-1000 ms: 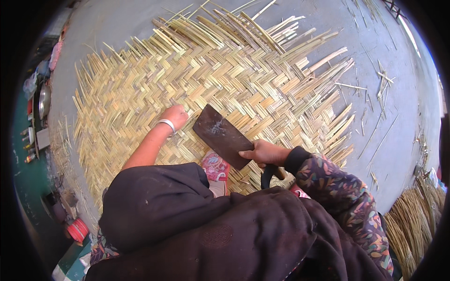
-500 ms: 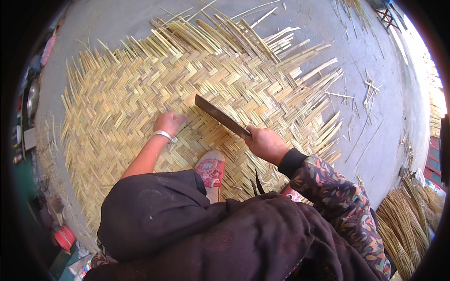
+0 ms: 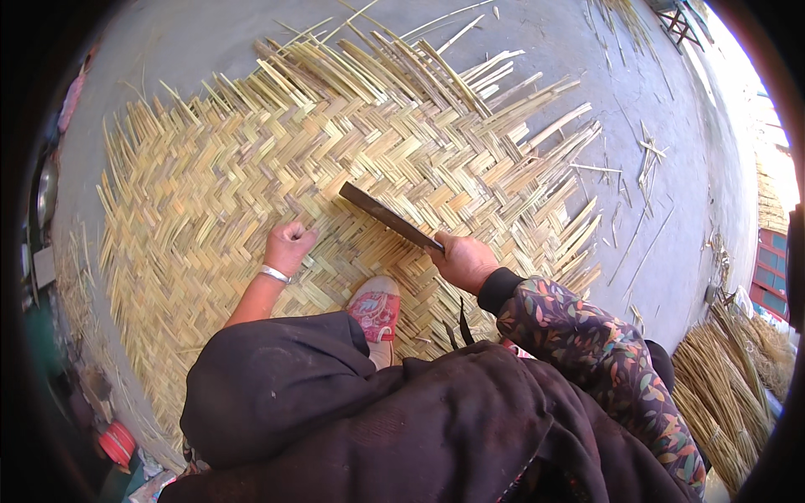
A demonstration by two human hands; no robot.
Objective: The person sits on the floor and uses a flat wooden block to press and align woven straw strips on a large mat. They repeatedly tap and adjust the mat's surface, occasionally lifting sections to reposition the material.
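A large woven reed mat (image 3: 226,176) with a herringbone pattern lies beneath both hands, its loose strip ends fanning out at the far and right edges. My right hand (image 3: 464,261) grips the near end of a long, dark, flat knife (image 3: 386,215), whose blade slants across the mat to the far left. The knife's handle is hidden in my fingers. Left of the blade, my left hand (image 3: 289,246) is closed just over the weave, a silvery bracelet (image 3: 275,274) at its wrist. Whether anything is pinched in its curled fingers cannot be made out.
My red patterned shoe (image 3: 374,310) rests on the mat between my arms. Cut reed scraps (image 3: 650,155) litter the grey floor (image 3: 646,92) to the right. A bundle of reeds (image 3: 713,394) lies at the lower right, and a red round object (image 3: 116,442) at the lower left.
My left hand has drawn back toward me and slightly left, its curled fingers turned more upward. My right hand keeps hold of the knife, at nearly the same slant. The whole view has shifted a little.
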